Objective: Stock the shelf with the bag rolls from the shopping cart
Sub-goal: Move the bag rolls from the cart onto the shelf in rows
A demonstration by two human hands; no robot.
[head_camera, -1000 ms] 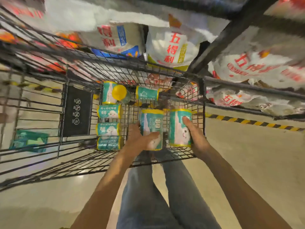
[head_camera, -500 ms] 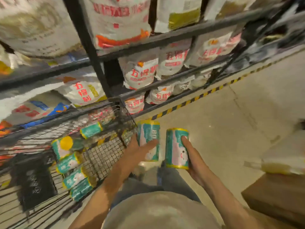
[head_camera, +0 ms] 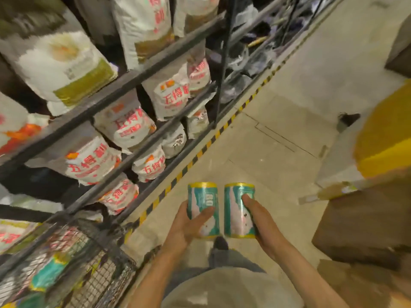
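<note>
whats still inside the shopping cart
Through the wire shopping cart at lower left, at least one teal and yellow bag roll shows, blurred. The mesh and the frame edge hide the rest, so a count isn't possible.

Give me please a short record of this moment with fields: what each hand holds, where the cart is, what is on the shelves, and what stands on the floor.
left hand: grips the left roll, upright
right hand: grips the right roll, upright
rolls: side by side over the floor, close together
cart: lower left, more rolls lie inside, blurred
shelves: on the left, filled with white sacks with red print
boxes: brown, on the right
striped tape: on the floor along the shelf foot
</note>
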